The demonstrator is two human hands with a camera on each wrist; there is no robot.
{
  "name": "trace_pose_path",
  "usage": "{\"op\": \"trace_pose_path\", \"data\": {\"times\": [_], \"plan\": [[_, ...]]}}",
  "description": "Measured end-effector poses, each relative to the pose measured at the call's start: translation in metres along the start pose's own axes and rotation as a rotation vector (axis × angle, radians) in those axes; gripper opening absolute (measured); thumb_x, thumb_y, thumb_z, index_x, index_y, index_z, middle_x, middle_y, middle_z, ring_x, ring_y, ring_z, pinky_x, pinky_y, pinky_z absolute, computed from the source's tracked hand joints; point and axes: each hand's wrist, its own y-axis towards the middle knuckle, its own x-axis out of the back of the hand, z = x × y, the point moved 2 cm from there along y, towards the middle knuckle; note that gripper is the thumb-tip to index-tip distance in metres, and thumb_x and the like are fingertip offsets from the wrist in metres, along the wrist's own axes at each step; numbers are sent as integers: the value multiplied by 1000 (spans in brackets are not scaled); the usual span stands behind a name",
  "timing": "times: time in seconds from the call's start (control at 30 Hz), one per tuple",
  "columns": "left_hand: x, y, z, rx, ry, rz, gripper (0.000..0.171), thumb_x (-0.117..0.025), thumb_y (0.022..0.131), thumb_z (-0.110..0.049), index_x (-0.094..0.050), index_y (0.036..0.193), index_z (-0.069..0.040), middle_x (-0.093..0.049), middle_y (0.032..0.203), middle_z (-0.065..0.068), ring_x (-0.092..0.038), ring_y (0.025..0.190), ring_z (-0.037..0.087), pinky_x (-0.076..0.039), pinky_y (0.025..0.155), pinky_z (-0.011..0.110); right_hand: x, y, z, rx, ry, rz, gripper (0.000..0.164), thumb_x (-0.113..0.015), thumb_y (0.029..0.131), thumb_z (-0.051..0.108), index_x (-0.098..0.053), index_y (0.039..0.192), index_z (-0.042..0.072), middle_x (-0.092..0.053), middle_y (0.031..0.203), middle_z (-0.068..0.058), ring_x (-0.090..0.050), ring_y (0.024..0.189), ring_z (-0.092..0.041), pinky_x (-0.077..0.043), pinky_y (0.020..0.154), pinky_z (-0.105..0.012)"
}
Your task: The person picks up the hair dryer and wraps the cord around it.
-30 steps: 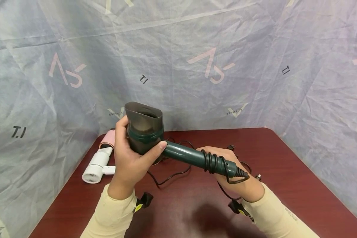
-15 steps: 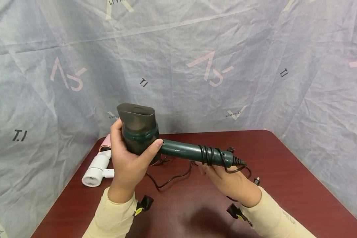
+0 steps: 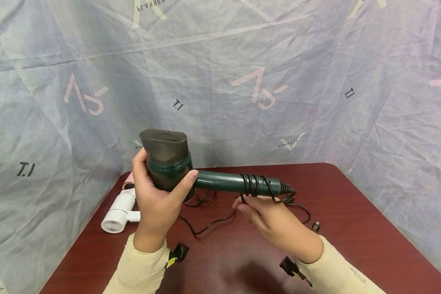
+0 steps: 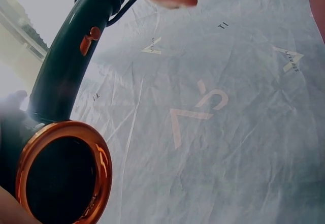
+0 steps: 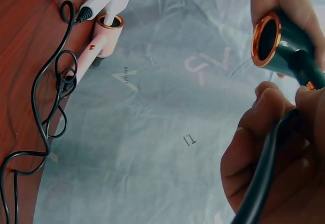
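- A dark green, glossy hair dryer point(image 3: 220, 181) is held in the air above a dark red wood-grain table point(image 3: 353, 212), its handle pointing to the person's right.
- Its smoky, see-through flat nozzle point(image 3: 165, 149) faces up; a shiny copper-coloured ring point(image 4: 103, 173) rims the other end.
- The left hand point(image 3: 156, 204) grips the barrel, thumb lying near the base of the handle.
- A thin black cord point(image 3: 250, 185) winds in several loops around the handle's far end.
- Just below those loops, the right hand point(image 3: 275, 220) pinches the cord between thumb and fingers.
- At the table's left lie a white hair dryer point(image 3: 119, 209) with a round grille and, beyond it, a pale pink hair dryer point(image 5: 99, 41) with a copper-coloured rim.
- Wrinkled grey printed fabric point(image 3: 213, 61) hangs behind.
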Motion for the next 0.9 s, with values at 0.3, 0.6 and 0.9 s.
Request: {"op": "trace_pose_path", "data": {"times": [0.3, 0.6, 0.9], "plan": [[1, 0, 4, 13, 43, -40, 77, -78, 74, 14, -41, 141, 6, -58, 126, 18, -60, 105, 26, -54, 89, 29, 1, -3, 10, 11, -99, -3, 13, -64, 103, 18, -56, 93, 22, -37, 75, 18, -33, 64, 6, -33, 58, -13], [2, 0, 7, 24, 48, -55, 78, -79, 74, 14, -40, 142, 4, -57, 127, 18, -61, 106, 28, -55, 90, 29, 3, -5, 18, 0, -138, 4, 25, -66, 102, 18, -48, 85, 23, -27, 72, 18, -25, 61, 6, -26, 55, -11], [4, -1, 9, 38, 115, -88, 79, -80, 74, 11, -41, 142, 2, -58, 126, 14, -60, 108, 28, -53, 92, 30, 9, -8, 34, 77, -208, 4, 30, -60, 106, 23, -41, 83, 21, -25, 69, 15, -23, 61, 5, -23, 53, -9]]}}
